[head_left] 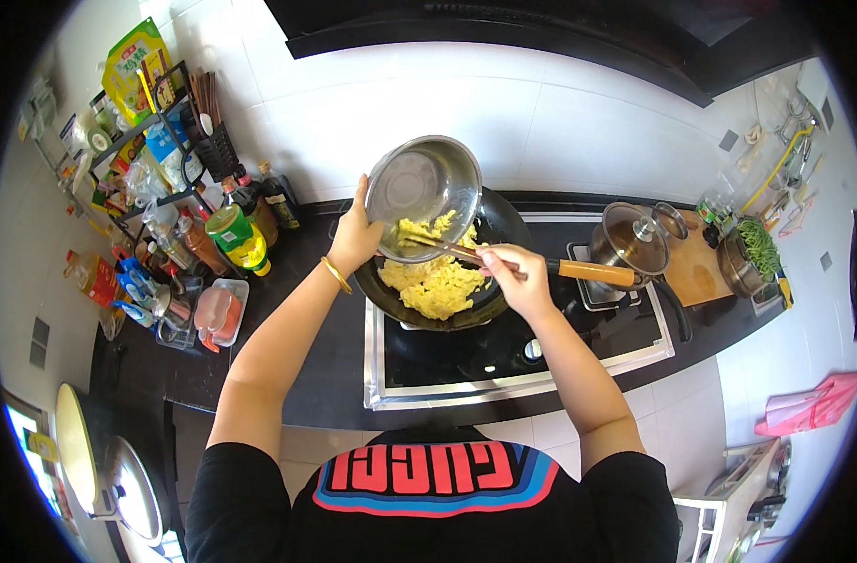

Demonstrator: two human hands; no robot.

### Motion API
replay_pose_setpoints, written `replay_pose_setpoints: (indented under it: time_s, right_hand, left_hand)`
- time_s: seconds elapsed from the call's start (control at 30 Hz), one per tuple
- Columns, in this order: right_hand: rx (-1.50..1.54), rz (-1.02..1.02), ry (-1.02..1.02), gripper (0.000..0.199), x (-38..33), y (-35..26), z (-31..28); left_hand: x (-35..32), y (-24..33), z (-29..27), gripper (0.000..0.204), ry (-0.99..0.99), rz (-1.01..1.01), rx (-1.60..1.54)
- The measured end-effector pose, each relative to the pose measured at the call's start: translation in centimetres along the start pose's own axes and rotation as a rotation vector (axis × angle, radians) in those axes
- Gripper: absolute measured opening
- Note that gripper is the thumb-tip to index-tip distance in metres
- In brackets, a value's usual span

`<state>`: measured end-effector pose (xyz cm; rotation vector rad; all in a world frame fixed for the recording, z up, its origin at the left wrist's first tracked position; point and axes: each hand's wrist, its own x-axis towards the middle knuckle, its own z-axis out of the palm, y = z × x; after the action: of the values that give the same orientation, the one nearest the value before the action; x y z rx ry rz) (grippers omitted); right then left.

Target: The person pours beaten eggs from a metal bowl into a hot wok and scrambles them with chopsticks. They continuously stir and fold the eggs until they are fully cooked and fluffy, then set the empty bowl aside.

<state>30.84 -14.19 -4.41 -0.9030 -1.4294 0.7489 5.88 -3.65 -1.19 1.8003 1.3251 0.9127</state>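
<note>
Your left hand [355,235] grips the metal bowl [419,178] by its left side, tilting it over the wok [509,225] with its mouth turned toward you. Your right hand [520,281] is closed around a pair of chopsticks [461,251], their tips at the bowl's lower lip, where some yellow scrambled egg [438,289] clings; more of the egg lies in the wok below. The wok sits on the stove's [447,361] left side, toward the far edge of the dark worktop [325,380]. A lidded pot [616,230] stands at the stove's right side, and a cutting board [696,270] lies near the worktop's right end. Sauce bottles [201,244] crowd its far left corner.
</note>
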Motion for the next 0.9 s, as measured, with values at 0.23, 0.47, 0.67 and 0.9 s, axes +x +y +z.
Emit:
replay_pose_setpoints:
  time_s: [0.23, 0.47, 0.67, 0.9]
  right_hand:
    - [-0.102, -0.127, 0.327, 0.017, 0.0, 0.0, -1.9]
    - [-0.236, -0.133, 0.167, 0.014, 0.1, 1.0, -3.5]
    - [-0.254, -0.179, 0.033, 0.012, -0.1, 0.5, -3.4]
    - [-0.285, -0.272, 0.131, 0.012, -0.2, -0.9, -3.3]
  left_hand:
    - [-0.5, -0.4, 0.5, 0.085, 0.107, 0.313, 0.286]
    - [-0.9, -0.2, 1.0, 0.088, 0.142, 0.51, 0.457]
    - [-1.3, 0.1, 1.4, 0.089, 0.159, 0.568, 0.47]
    - [-1.3, -0.2, 1.4, 0.087, 0.181, 0.631, 0.51]
